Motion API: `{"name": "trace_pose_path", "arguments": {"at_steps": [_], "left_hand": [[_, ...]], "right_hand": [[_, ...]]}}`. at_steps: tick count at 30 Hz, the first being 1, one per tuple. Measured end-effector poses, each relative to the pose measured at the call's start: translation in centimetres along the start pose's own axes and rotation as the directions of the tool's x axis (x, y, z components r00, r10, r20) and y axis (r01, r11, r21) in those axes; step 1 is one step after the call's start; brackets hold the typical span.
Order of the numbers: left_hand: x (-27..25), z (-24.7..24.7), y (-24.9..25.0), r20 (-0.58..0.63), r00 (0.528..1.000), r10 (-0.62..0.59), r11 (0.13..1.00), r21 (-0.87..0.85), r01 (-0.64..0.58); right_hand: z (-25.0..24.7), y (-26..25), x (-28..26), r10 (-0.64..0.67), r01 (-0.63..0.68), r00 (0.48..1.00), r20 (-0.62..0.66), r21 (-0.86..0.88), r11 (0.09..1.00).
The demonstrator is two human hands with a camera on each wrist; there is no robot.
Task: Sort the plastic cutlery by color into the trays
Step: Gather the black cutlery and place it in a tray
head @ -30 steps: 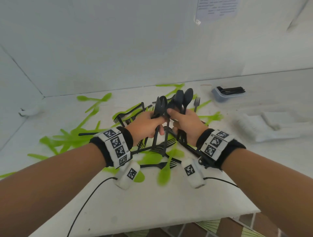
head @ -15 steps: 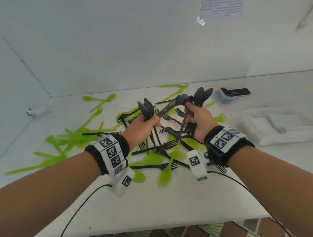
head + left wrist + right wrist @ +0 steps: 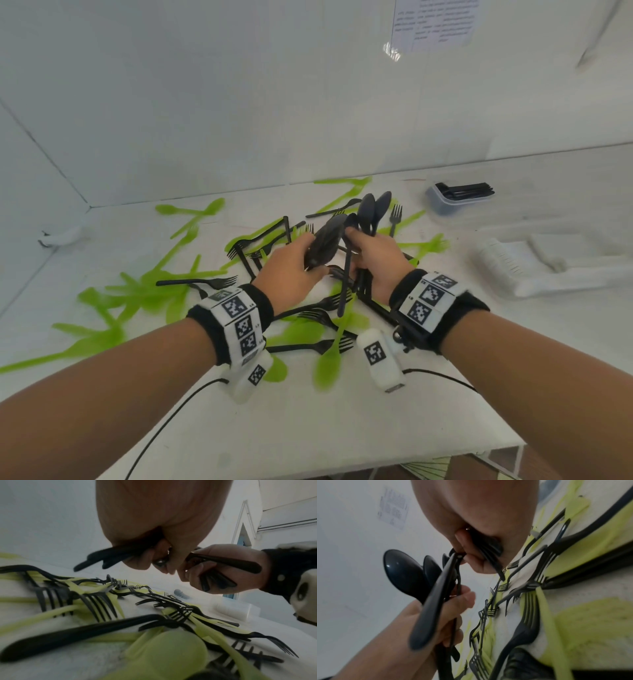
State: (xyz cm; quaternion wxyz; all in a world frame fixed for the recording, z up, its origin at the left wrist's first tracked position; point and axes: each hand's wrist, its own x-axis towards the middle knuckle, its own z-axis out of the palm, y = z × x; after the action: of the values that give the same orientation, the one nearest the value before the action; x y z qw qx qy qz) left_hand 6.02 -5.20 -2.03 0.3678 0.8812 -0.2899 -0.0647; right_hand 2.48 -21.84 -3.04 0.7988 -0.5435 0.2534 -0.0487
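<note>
Both hands are raised over the pile at the table's middle, close together. My left hand (image 3: 306, 262) grips a bunch of black spoons (image 3: 325, 240) that leans toward the right hand. My right hand (image 3: 358, 241) grips its own bunch of black spoons (image 3: 373, 209), bowls up; one handle (image 3: 345, 284) hangs down between the hands. In the right wrist view the left hand's spoons (image 3: 402, 572) lie against the right hand's fingers (image 3: 471, 559). Black forks (image 3: 318, 306) and green cutlery (image 3: 137, 291) lie mixed on the table below.
A clear tray (image 3: 445, 205) holding black cutlery stands at the back right. A white tray (image 3: 534, 274) lies at the right. Green pieces spread far to the left. The table's front edge (image 3: 445, 455) is near, and walls close the back and left.
Half a second ago the hands were apart, each with its own bunch of black spoons. Now they have come back together and the left hand's bunch touches the right hand.
</note>
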Motion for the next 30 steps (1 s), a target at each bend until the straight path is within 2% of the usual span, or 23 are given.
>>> {"name": "trace_pose_path", "arguments": {"at_steps": [1, 3, 5, 6, 10, 12, 15, 18, 20, 22, 26, 30], "left_hand": [[0.1, 0.1, -0.2, -0.009, 1.000, -0.010, 1.000, -0.018, 0.010], [0.3, -0.1, 0.0, -0.014, 0.996, -0.087, 0.983, -0.163, 0.084], [0.3, -0.4, 0.4, 0.027, 0.981, -0.194, 0.928, -0.320, 0.192], [0.3, -0.6, 0.5, 0.063, 0.976, -0.209, 0.909, -0.357, 0.217], [0.0, -0.4, 1.4, 0.196, 0.966, -0.167, 0.910, -0.347, 0.227], [-0.3, 0.0, 1.7, 0.211, 0.964, -0.164, 0.911, -0.342, 0.230], [-0.6, 0.2, 1.5, 0.156, 0.961, -0.228, 0.880, -0.390, 0.272], [-0.4, -0.2, 0.6, 0.140, 0.930, -0.341, 0.741, -0.568, 0.357], [-0.2, -0.5, 0.3, 0.149, 0.918, -0.369, 0.665, -0.648, 0.372], [0.1, -0.5, 0.3, 0.166, 0.918, -0.360, 0.640, -0.672, 0.372], [0.3, 0.0, 0.4, 0.135, 0.947, -0.290, 0.745, -0.590, 0.312], [-0.1, -0.4, 0.0, 0.157, 0.941, -0.300, 0.717, -0.613, 0.332]], "right_hand": [[-0.2, -0.1, 0.0, -0.011, 0.011, 1.000, 0.002, -0.003, 1.000], [-0.9, -0.2, 0.2, -0.046, 0.046, 0.999, -0.021, -0.016, 0.999], [-1.6, -0.3, 0.3, -0.078, 0.078, 0.995, -0.066, -0.005, 0.997], [-1.8, -0.2, 0.3, -0.081, 0.081, 0.994, -0.069, -0.001, 0.997], [-0.7, 0.6, -0.1, -0.089, 0.088, 0.995, 0.048, 0.031, 0.996], [0.2, 0.9, -0.2, -0.105, 0.104, 0.993, 0.052, 0.011, 0.994], [-0.7, 0.1, 0.0, -0.114, 0.103, 0.986, -0.118, -0.093, 0.990], [-3.1, -0.4, 1.4, -0.098, 0.076, 0.969, -0.228, -0.105, 0.992], [-3.1, -0.5, 1.3, -0.103, 0.081, 0.980, -0.170, -0.135, 0.988], [-1.9, -0.3, 0.5, -0.107, 0.098, 0.992, -0.070, -0.130, 0.987], [1.1, 0.7, -1.3, -0.108, 0.111, 0.989, 0.099, -0.029, 0.993], [1.3, 0.7, -1.2, -0.089, 0.090, 0.994, 0.057, -0.017, 0.996]]}}
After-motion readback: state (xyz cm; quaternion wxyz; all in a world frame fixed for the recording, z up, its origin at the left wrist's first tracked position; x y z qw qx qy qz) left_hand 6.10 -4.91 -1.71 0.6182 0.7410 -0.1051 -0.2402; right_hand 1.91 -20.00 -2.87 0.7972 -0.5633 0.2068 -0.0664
